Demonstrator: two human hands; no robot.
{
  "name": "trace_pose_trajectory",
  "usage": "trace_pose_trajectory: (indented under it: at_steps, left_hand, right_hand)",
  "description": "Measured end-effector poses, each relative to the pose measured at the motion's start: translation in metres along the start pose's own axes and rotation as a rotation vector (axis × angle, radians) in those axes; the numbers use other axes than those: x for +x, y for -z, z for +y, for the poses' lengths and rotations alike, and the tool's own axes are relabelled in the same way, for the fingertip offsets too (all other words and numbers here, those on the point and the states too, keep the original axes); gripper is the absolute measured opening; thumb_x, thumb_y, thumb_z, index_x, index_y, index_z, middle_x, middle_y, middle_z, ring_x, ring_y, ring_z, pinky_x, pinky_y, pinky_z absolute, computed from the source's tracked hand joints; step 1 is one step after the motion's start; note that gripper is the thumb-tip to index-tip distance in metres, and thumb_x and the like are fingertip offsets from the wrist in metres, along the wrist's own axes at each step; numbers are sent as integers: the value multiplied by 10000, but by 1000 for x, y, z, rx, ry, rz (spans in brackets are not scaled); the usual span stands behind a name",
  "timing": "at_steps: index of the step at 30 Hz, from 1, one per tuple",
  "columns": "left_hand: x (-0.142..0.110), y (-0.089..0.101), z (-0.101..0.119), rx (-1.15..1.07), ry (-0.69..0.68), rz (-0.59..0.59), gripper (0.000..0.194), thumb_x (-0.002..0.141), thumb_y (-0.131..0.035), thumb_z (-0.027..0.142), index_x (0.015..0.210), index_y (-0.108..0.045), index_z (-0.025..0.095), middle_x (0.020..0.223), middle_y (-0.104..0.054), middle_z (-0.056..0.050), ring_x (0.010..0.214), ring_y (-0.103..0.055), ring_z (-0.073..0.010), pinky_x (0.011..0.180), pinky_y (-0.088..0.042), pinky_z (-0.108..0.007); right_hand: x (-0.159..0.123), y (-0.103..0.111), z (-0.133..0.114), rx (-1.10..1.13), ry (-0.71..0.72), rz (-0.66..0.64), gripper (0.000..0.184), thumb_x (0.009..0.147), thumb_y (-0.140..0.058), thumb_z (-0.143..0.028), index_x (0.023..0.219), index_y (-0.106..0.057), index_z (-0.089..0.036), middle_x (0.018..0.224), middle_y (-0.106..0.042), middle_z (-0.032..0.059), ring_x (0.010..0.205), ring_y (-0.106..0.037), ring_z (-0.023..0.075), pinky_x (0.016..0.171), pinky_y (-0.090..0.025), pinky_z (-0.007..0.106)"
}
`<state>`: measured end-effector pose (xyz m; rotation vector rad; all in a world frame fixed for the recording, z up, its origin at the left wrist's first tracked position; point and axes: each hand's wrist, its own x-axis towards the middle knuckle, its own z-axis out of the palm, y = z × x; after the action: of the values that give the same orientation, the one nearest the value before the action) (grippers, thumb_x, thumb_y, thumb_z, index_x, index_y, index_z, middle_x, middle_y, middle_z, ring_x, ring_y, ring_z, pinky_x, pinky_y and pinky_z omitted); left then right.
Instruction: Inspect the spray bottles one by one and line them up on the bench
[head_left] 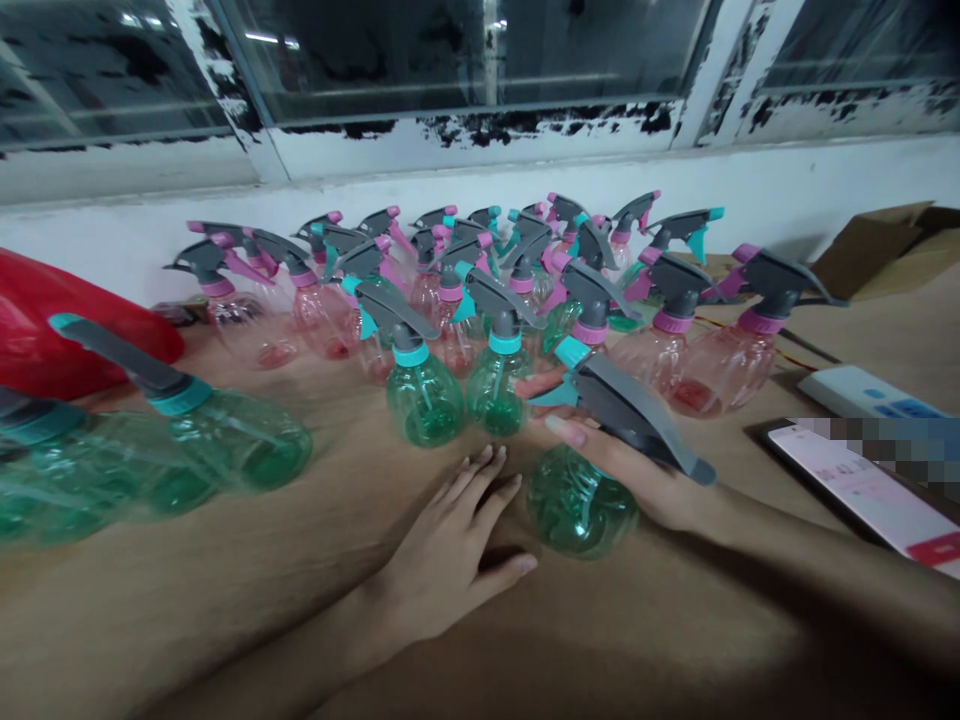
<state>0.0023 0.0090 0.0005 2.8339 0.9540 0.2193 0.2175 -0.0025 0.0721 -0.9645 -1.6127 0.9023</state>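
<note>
My right hand (622, 455) is wrapped round the neck of a green spray bottle (581, 505) with a grey and turquoise trigger head. That bottle stands at the table's near side, its nozzle pointing left; part of its collar is hidden by my fingers. Flat on the tabletop lies my left hand (457, 545), fingers spread, holding nothing, just left of the gripped bottle. Two more green spray bottles, one at left (425, 400) and one at right (496, 390), stand upright beyond my fingertips.
Pink spray bottles (720, 365) crowd the back, mixed with green ones. More green bottles (244, 440) stand at left, by a red object (67, 325). On the right are a phone (862, 490), a white device (870, 390) and a cardboard box (877, 250). Windows rise behind.
</note>
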Motion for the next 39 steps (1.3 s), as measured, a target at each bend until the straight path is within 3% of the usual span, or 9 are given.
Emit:
trace_pose_trajectory:
  at_steps: [12,30,35,39]
  left_hand:
    - [0,-1,-1,-8,3,11,653,929,-461,587,1403,-404,143,1515,-308,-123,1397,-241,-304,1113,-268,-466]
    - [0,-1,0,-1,16,-15,677,930,-455,593,1416,-379,128,1523,-289,-129,1404,-221,-298,1116,-260,-466]
    - [1,-1,-1,7,13,-14,669,928,-470,582,1410,-393,125,1521,-295,-126,1406,-213,-300,1121,-250,-457]
    - [1,-2,-1,-2,6,3,666,929,-463,587,1405,-403,126,1516,-306,-126,1400,-230,-303,1118,-256,-461]
  right_hand:
    - [2,-1,3,5,18,0,268,851,-626,-271,1117,-595,-266,1130,-660,29,854,-678,178,745,-550,333]
    - [1,-1,5,28,10,-13,276,855,-613,-242,1130,-594,-256,1109,-658,34,877,-673,182,778,-543,346]
    - [3,-1,8,19,24,-9,269,850,-615,-301,1116,-591,-267,1111,-654,33,872,-671,193,797,-541,358]
    - [1,2,6,-89,-12,-17,224,864,-592,-376,1059,-616,-267,810,-663,11,712,-642,190,727,-531,374]
